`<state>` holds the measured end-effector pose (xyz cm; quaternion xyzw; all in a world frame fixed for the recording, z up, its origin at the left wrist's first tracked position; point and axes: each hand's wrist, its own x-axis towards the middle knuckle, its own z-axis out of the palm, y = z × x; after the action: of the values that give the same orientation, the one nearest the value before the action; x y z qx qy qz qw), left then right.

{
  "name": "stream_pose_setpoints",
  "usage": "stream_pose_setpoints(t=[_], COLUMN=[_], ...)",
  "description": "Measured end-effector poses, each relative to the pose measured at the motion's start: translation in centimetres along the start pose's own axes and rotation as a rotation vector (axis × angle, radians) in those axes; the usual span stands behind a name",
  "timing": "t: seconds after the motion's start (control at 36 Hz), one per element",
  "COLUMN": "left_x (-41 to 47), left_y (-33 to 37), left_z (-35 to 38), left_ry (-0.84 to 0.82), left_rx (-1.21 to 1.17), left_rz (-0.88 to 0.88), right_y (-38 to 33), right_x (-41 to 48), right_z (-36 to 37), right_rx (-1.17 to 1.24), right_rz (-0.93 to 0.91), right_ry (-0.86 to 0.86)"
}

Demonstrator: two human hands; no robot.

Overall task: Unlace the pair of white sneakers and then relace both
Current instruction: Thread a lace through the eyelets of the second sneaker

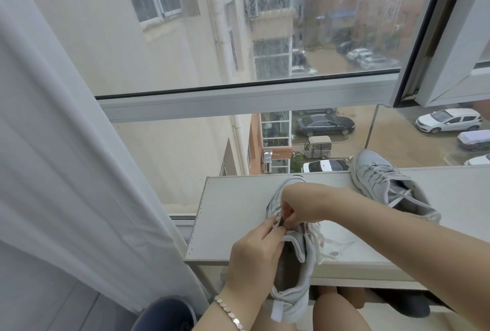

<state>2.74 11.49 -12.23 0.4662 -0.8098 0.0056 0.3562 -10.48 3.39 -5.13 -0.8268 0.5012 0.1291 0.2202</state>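
One white sneaker (294, 285) lies on the near edge of a pale table (233, 219), toe away from me and heel hanging over my lap. My left hand (254, 256) pinches the lace at an eyelet on the shoe's left side. My right hand (302, 204) reaches over the toe and pinches the same lace (318, 238) close by, fingers curled. Loose lace loops trail to the right of the tongue. The second white sneaker (381, 182) rests at the far right of the table, laced, with its lace ends loose.
A large window (238, 100) with a white frame stands just behind the table, showing a rainy street with parked cars below. A white curtain (66, 171) hangs at the left. A dark round object (164, 312) sits low by my left knee.
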Motion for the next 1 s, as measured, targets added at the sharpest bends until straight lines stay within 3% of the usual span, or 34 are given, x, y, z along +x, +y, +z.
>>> stream_pose_setpoints(t=[0.08, 0.22, 0.56, 0.69, 0.78, 0.89, 0.94, 1.0], left_x=[0.0, -0.2, 0.6, 0.5, 0.7, 1.4, 1.8, 1.9], left_y=[0.1, 0.3, 0.6, -0.2, -0.2, -0.2, -0.3, -0.5], left_z=[0.1, 0.2, -0.1, 0.5, 0.6, 0.8, 0.8, 1.0], left_ry=[0.001, 0.022, 0.002, 0.036, 0.034, 0.014, 0.024, 0.035], left_rx=[0.048, -0.037, 0.055, -0.055, -0.134, -0.143, -0.14, -0.136], left_rz=[0.08, -0.047, 0.132, 0.001, -0.083, -0.083, -0.073, -0.069], right_y=[0.4, 0.7, 0.7, 1.0, 1.3, 0.7, 0.1, -0.3], right_x=[0.2, 0.3, -0.2, -0.2, -0.5, -1.7, -2.9, -4.3], right_z=[0.2, 0.2, -0.5, 0.9, 1.5, -0.5, -2.8, -5.3], right_rx=[0.062, 0.107, -0.015, 0.142, 0.344, 0.605, 0.691, 0.943], right_rz=[-0.008, 0.019, 0.127, 0.065, 0.018, -0.087, -0.139, -0.221], right_ry=[0.006, -0.038, -0.143, -0.01, 0.188, 0.48, 0.546, 0.574])
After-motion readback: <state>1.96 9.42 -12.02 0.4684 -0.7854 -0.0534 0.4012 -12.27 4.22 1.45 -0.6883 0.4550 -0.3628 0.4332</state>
